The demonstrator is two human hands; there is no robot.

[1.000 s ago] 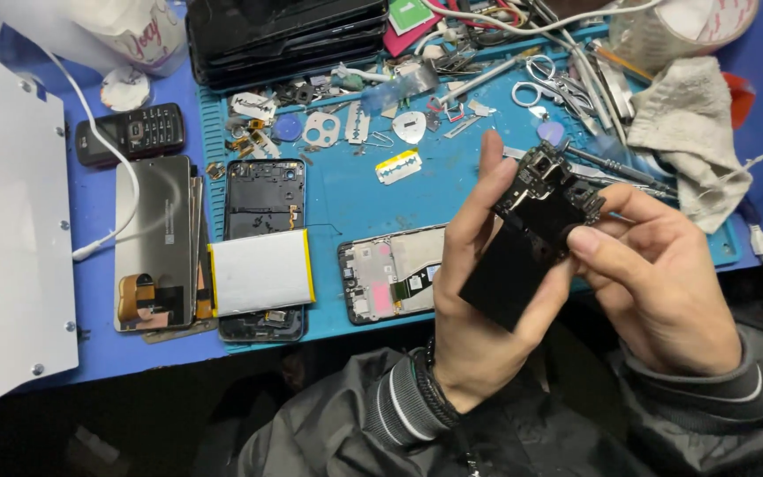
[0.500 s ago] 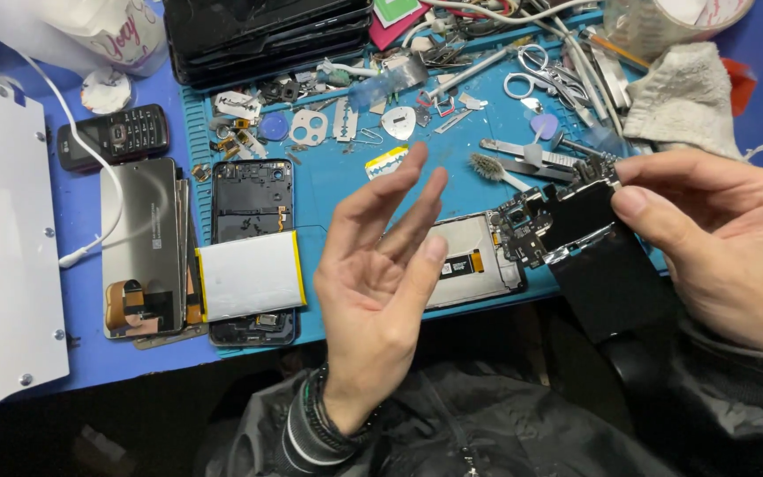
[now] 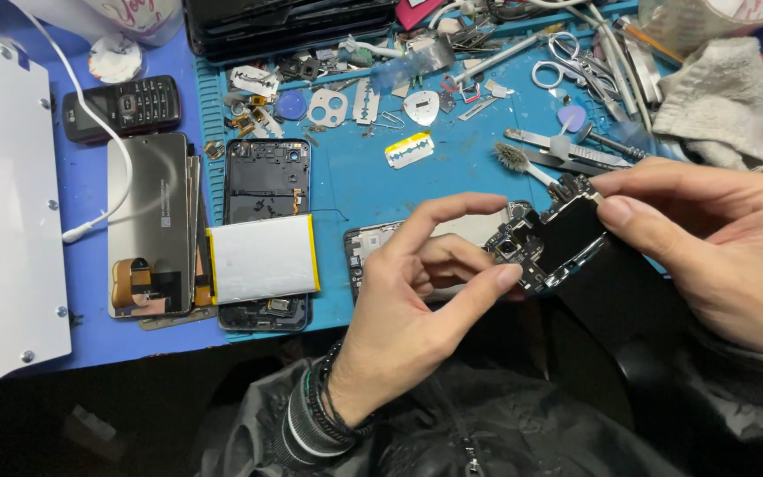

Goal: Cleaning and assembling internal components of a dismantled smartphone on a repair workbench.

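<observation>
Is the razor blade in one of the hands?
No, the razor blade lies by itself on the blue mat, while the left hand and right hand are on the phone circuit board.

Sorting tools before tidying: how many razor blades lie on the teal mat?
1: a razor blade at the mat's middle, above the left hand. More may hide in the clutter.

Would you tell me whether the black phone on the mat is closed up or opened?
Opened: the black phone shows bare internals, and a white battery lies across it.
</observation>
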